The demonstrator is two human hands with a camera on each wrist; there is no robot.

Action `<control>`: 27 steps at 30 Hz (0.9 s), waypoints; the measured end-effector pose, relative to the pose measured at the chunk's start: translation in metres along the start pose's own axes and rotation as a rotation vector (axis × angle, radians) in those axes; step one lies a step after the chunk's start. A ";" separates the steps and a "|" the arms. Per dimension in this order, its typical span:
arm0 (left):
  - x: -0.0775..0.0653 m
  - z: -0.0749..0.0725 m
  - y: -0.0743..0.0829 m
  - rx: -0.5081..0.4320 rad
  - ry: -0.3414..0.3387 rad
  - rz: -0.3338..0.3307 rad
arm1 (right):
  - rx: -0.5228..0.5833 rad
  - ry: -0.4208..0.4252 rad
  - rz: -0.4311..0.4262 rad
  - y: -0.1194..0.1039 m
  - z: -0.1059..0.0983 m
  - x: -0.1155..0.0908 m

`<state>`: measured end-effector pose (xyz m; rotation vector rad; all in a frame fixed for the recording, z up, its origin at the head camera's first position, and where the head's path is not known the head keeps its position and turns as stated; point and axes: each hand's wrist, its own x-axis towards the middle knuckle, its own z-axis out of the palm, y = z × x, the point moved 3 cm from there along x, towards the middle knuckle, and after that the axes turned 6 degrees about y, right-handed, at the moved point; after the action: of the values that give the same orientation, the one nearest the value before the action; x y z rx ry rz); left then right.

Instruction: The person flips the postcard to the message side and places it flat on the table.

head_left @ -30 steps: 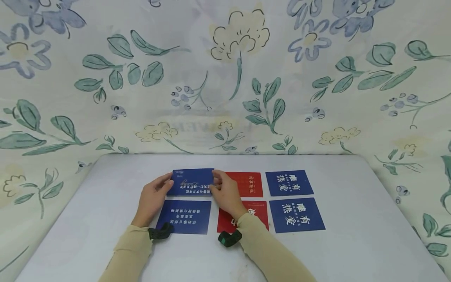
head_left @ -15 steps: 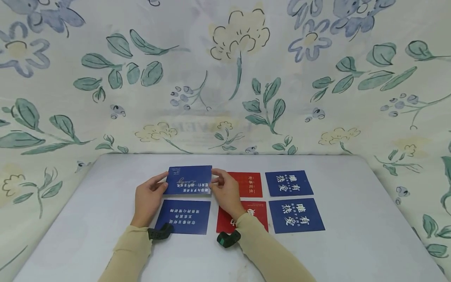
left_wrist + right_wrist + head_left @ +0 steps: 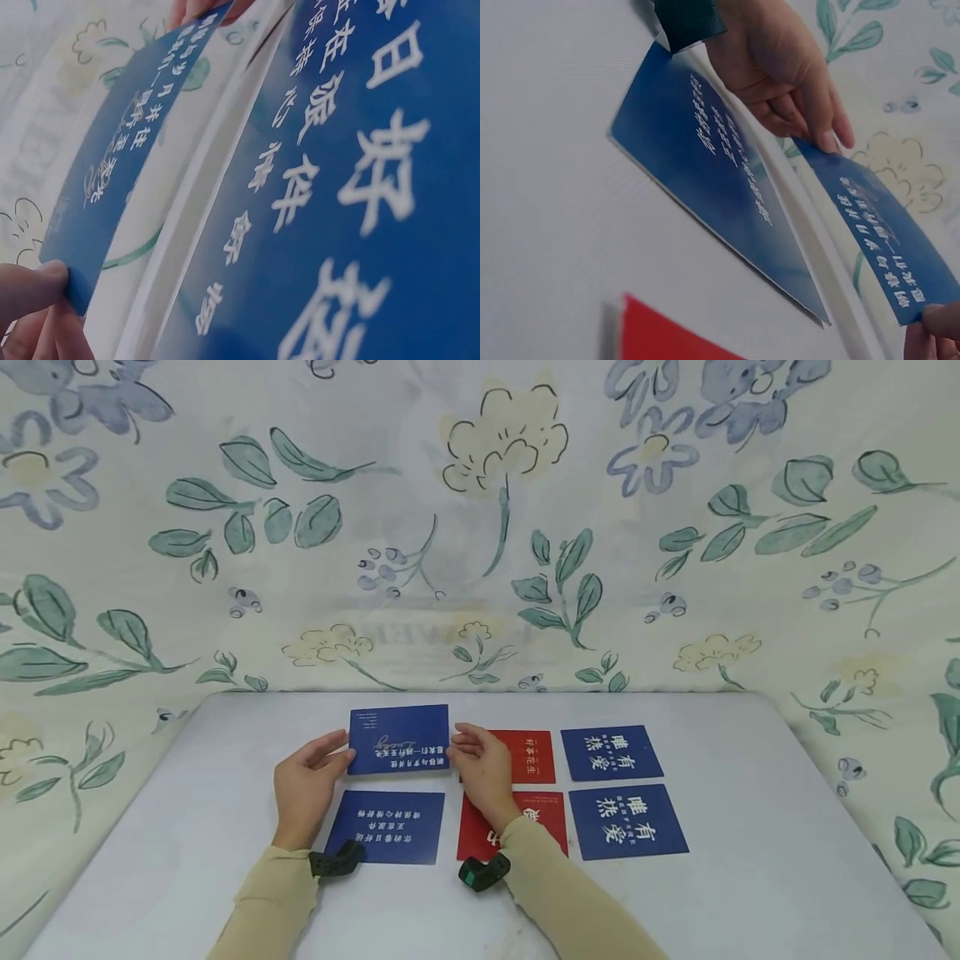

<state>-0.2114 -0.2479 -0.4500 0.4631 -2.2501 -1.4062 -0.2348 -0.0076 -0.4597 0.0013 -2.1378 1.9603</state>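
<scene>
Both hands hold up a blue card (image 3: 399,739) with white lettering, one at each short side, and both wrist views show it raised off the table. My left hand (image 3: 303,785) pinches its left edge, with the thumb on the printed face in the left wrist view. At the right edge, my right hand (image 3: 483,772) pinches with the thumb in front. Below the raised card lies another blue card (image 3: 386,827) with white writing, flat on the table. Under the right forearm, a red card (image 3: 551,814) is partly hidden.
Another red card (image 3: 534,756) lies behind the right hand, partly covered. To the right are two blue cards, an upper blue card (image 3: 611,752) and a lower blue card (image 3: 628,822). All lie on the white table (image 3: 757,860), with a floral cloth (image 3: 480,527) behind.
The blue card has been lifted and shifted slightly left and away, its face tilting more toward the head camera. Both hands moved with it; the other cards stayed in place.
</scene>
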 end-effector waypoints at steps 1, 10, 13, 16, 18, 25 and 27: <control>0.000 0.000 0.000 -0.013 0.003 0.002 | -0.009 0.008 -0.009 0.000 0.000 0.000; 0.000 0.000 -0.002 -0.031 0.014 -0.001 | -0.065 0.032 -0.070 -0.002 -0.001 -0.003; -0.001 -0.001 -0.002 0.001 0.019 -0.007 | -0.066 0.031 -0.085 -0.003 0.000 -0.004; -0.002 -0.002 0.000 0.042 0.019 0.003 | -0.073 0.026 -0.098 -0.005 0.001 -0.005; -0.002 -0.002 0.001 0.061 0.021 0.010 | -0.079 0.019 -0.099 -0.006 0.002 -0.006; -0.001 0.000 0.000 0.077 0.031 0.034 | -0.057 -0.008 -0.080 -0.006 0.003 -0.008; -0.001 0.000 -0.002 0.072 0.033 0.045 | -0.052 -0.018 -0.067 -0.006 0.003 -0.009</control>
<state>-0.2108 -0.2477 -0.4517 0.4534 -2.2763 -1.2897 -0.2258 -0.0126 -0.4558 0.0798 -2.1704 1.8743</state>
